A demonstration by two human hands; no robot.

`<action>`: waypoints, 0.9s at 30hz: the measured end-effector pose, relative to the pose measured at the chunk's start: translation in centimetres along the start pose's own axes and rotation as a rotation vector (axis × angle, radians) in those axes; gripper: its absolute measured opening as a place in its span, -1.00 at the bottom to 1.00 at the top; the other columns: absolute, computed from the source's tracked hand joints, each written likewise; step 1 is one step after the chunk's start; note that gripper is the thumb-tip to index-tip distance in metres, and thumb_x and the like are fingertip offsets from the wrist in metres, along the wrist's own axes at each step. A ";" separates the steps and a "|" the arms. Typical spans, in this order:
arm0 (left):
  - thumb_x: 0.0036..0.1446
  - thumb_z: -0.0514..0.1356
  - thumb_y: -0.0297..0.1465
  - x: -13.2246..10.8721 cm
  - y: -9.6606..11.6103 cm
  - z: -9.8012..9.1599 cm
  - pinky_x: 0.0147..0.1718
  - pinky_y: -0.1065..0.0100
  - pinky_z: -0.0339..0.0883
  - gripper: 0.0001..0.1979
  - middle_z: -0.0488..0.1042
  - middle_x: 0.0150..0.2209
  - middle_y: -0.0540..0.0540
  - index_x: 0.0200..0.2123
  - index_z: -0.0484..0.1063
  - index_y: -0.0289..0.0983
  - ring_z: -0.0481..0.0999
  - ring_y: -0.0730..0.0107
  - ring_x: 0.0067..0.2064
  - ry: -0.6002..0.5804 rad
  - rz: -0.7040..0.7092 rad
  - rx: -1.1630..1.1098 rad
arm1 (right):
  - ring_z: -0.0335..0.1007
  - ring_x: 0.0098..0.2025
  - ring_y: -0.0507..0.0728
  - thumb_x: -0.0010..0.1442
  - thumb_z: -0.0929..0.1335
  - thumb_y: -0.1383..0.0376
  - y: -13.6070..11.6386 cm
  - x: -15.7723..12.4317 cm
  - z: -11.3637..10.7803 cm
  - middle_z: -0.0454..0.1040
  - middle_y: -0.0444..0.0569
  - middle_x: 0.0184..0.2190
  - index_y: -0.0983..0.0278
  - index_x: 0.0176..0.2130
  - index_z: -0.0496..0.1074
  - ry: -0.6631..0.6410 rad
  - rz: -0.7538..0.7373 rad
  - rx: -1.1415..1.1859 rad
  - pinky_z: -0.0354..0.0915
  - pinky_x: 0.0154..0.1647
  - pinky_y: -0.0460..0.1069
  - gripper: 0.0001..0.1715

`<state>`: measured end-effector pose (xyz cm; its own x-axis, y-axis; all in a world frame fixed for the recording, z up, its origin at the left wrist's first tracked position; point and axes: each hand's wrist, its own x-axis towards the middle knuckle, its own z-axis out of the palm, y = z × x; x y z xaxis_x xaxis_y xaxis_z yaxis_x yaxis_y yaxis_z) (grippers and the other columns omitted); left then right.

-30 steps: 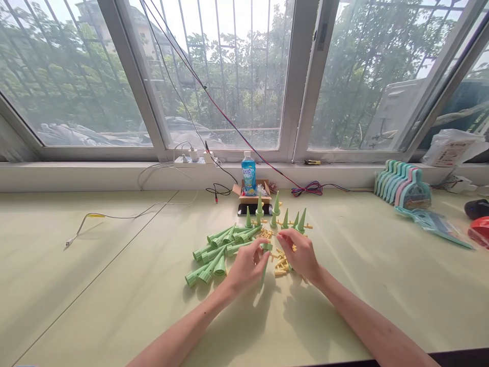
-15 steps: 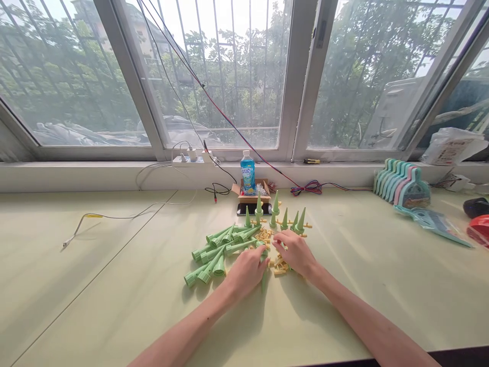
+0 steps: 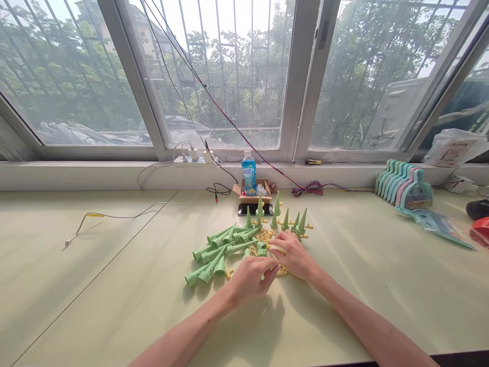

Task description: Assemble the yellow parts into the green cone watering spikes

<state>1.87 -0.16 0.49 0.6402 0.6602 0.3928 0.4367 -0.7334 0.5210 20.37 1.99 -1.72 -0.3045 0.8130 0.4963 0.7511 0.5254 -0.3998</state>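
Note:
My left hand [image 3: 252, 278] is closed, thumb and index pressed together near the loose yellow valve pieces [image 3: 282, 271]. A bit of green shows under its fingers, but what they hold is hidden. To its right, my right hand [image 3: 293, 253] has bent fingers spread a little apart above more yellow pieces [image 3: 264, 235]. I see nothing held in it. Left of both hands lies a pile of green plastic watering spikes [image 3: 214, 255]. Behind the right hand, several green spikes with yellow valves [image 3: 301, 223] stand point up. A green cap end [image 3: 262, 252] shows between the hands.
A phone [image 3: 255, 209] lies behind the spikes, before a small cardboard box [image 3: 254, 199] and a blue bottle [image 3: 249, 174]. Coiled cables [image 3: 307, 188] lie by the sill. Pastel dustpan sets [image 3: 405, 183] stand at the right. A white cable [image 3: 126, 217] crosses the left side.
My left hand has moved toward me and turned, its fingertips now farther right. The green spike seen pointing down beneath it no longer shows. My right hand has shifted slightly left and down.

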 end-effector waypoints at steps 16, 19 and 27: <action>0.23 0.01 -0.49 -0.2 -0.3 0.6 -0.56 0.44 -0.08 -0.72 0.05 -0.61 0.10 -0.55 0.12 -0.25 -0.06 0.52 -0.58 -0.037 0.171 0.082 | 0.31 -0.15 0.19 0.25 0.35 0.45 0.5 0.3 0.5 0.49 -0.04 -0.25 0.18 -0.15 0.49 -0.112 -0.019 -0.059 0.25 -0.07 0.13 -0.78; 0.23 0.01 -0.49 -0.2 -0.2 0.5 -0.56 0.43 -0.09 -0.73 0.04 -0.61 0.10 -0.54 0.10 -0.25 -0.07 0.52 -0.58 -0.038 0.170 0.082 | 0.31 -0.16 0.18 0.27 0.34 0.44 0.6 0.2 0.8 0.48 -0.04 -0.24 0.17 -0.13 0.49 -0.107 -0.035 -0.059 0.24 -0.08 0.12 -0.78; 0.24 0.00 -0.51 -0.1 -0.2 0.3 -0.57 0.43 -0.10 -0.71 0.05 -0.60 0.11 -0.54 0.05 -0.25 -0.07 0.53 -0.58 -0.033 0.179 0.083 | 0.31 -0.19 0.17 0.20 0.35 0.52 0.8 0.3 0.8 0.49 -0.06 -0.27 0.20 -0.24 0.48 -0.130 -0.028 -0.073 0.21 -0.12 0.10 -0.76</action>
<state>1.95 -0.16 0.13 0.7321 0.5134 0.4477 0.3640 -0.8504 0.3799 20.41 2.81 -2.53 -0.3952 0.8266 0.4006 0.7805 0.5322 -0.3281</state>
